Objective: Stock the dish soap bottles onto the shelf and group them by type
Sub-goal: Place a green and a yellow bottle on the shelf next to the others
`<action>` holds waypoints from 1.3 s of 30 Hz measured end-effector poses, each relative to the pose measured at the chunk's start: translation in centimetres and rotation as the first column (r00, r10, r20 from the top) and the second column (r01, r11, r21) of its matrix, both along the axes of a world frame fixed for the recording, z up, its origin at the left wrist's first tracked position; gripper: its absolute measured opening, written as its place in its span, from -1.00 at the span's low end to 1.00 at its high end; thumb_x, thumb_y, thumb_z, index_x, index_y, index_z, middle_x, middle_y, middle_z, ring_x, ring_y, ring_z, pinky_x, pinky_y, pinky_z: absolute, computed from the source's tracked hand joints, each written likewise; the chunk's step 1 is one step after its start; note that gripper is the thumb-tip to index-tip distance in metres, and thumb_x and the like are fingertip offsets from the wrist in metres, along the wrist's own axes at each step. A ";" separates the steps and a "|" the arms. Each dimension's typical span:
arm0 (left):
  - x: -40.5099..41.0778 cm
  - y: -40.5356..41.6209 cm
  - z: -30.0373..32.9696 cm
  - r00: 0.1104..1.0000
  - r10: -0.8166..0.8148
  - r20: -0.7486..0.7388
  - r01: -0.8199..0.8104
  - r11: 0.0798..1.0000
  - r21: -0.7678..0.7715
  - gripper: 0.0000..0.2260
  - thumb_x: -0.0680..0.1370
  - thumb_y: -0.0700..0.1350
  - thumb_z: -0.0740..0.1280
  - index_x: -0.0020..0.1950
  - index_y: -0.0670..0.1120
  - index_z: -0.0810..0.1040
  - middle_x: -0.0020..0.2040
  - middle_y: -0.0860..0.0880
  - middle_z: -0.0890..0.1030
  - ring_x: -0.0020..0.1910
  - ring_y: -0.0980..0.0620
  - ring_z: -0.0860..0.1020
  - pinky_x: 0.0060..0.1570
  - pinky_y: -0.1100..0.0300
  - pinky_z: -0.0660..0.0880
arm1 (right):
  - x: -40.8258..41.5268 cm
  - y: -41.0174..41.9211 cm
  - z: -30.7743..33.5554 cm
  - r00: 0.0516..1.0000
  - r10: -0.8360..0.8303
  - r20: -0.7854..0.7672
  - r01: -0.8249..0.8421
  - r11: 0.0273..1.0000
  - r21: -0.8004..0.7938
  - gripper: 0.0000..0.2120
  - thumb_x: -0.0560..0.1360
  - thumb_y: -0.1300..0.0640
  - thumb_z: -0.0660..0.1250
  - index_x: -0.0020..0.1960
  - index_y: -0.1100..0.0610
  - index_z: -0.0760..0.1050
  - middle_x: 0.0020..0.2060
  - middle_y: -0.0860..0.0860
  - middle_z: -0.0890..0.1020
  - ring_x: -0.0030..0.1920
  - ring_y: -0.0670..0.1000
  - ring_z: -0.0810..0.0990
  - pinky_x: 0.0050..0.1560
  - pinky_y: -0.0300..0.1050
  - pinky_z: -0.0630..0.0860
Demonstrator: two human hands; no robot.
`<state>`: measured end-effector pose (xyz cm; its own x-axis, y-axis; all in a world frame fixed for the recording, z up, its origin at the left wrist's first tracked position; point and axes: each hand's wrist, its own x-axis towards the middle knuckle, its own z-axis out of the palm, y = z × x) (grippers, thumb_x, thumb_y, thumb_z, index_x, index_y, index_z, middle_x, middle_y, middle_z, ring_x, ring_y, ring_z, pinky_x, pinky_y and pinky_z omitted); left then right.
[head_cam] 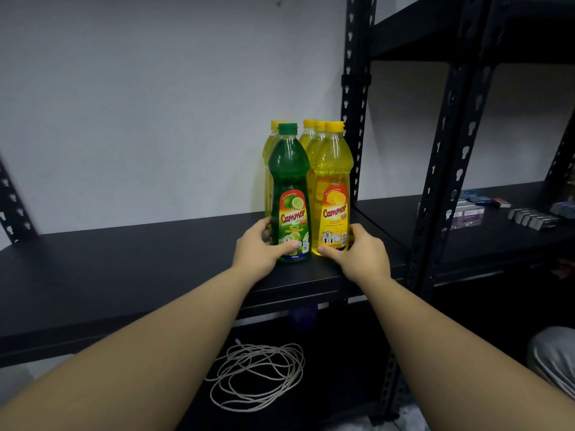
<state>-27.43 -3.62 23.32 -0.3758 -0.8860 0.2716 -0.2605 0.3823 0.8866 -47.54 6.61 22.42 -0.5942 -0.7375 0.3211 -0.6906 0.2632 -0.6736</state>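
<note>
Two bottles stand near the shelf (pixel 124 275) front edge, by its right end: my left hand (pixel 259 250) grips the lime bottle (pixel 289 194), my right hand (pixel 361 253) the lemon bottle (pixel 334 194). Pushing carelessly could topple the yellow bottles (pixel 311 135) behind.

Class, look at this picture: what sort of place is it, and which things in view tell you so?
Probably a stockroom or shop storeroom: black slotted-steel shelving against a bare wall, identical yellow lemon dish soap bottles grouped beside a green lime dish soap bottle, and small boxed goods on the next shelf.
</note>
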 end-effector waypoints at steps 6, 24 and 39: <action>-0.2 0.5 0.0 0.999 0.050 0.021 -0.050 0.998 -0.029 -0.17 0.34 0.15 0.66 0.54 0.04 0.41 0.35 -0.02 0.62 0.28 0.01 0.61 0.29 -0.05 0.58 | 0.1 0.0 0.2 1.000 0.007 0.003 -0.007 1.000 0.024 -0.37 0.36 -0.34 0.55 0.26 -0.04 0.45 0.06 -0.07 0.67 0.05 0.02 0.64 -0.02 0.01 0.62; 9.9 9.0 -0.4 0.960 0.095 0.265 -0.005 0.946 -0.325 -0.25 0.45 0.18 0.56 0.57 0.03 0.38 0.49 0.05 0.51 0.48 0.08 0.44 0.47 0.09 0.38 | 8.1 7.9 -0.9 0.988 0.154 0.015 -0.152 0.983 -0.107 -0.02 0.30 -0.33 0.59 0.59 -0.02 0.32 0.50 -0.06 0.46 0.52 0.03 0.36 0.45 0.05 0.40; 20.5 17.0 -18.8 0.802 -0.040 0.596 0.107 0.991 -0.078 -0.20 0.54 0.32 0.38 0.66 -0.02 0.20 0.56 -0.07 0.37 0.54 -0.08 0.30 0.50 0.03 0.28 | 18.9 16.5 -18.2 0.944 0.319 0.085 -0.330 0.907 0.262 -0.17 0.40 -0.28 0.55 0.54 0.07 0.42 0.40 0.10 0.55 0.45 0.13 0.47 0.44 0.00 0.38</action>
<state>-6.91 13.42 4.50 -0.5558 -0.8290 0.0620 -0.6889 0.5011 0.5238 -28.60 23.07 4.17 -0.3157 -0.9466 0.0649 -0.7433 0.2042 -0.6371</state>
